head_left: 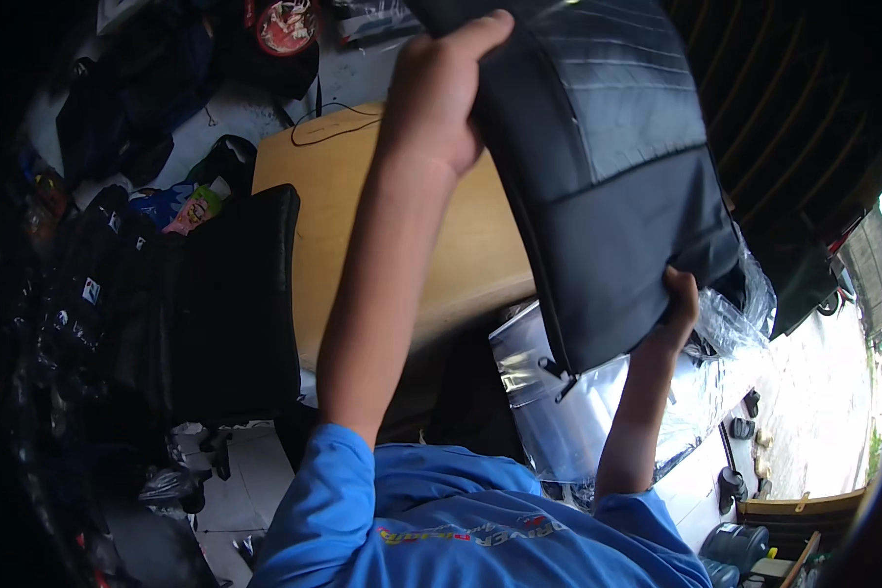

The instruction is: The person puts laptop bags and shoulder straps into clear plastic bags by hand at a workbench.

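Raised in front of me is a large, flat black bag of leather-like material, with a glossier panel toward its top. A zipper runs along its left edge, and the zipper pulls hang at the lower corner. My left hand grips the bag's left edge high up, with the thumb on the near face and the other fingers hidden behind. Lower down on the opposite side, my right hand is closed on the bag's edge, its thumb showing in front. The bag is tilted, and its top runs out of view.
Behind the bag stands a light wooden table with a thin dark cable on it. A black padded panel adjoins its left side. Clear plastic wrapping lies below the bag. Dark bags crowd the far left; blue bottles stand lower right.
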Motion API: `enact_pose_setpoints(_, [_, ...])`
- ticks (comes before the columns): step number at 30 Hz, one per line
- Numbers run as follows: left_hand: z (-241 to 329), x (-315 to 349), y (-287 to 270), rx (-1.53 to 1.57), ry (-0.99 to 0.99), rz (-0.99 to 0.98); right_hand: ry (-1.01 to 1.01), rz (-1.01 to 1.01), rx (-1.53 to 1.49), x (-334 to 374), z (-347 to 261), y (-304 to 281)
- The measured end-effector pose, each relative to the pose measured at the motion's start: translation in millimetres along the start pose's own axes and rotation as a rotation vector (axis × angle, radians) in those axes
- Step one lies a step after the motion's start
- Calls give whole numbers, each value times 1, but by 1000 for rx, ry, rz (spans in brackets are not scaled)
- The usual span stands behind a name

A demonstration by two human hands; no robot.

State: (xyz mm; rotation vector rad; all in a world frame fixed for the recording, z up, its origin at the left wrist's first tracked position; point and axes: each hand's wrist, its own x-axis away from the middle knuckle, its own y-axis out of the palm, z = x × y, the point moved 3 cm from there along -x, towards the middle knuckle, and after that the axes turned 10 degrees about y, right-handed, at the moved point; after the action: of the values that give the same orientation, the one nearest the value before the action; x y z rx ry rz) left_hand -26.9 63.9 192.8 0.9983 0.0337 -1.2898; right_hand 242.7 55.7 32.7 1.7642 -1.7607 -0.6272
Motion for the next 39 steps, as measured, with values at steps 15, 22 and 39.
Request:
enact_pose_setpoints(15, [71,-190,-153,-363,-68,137,294,-517,-211,-126,53,202])
enact_pose_setpoints(22, [-12,-96,-173,-195,-196,404,339,-309,-124,-79,97,106])
enact_pose_setpoints(39, [-109,120,-148,46,-419,661,409,204,173,21,72,-44])
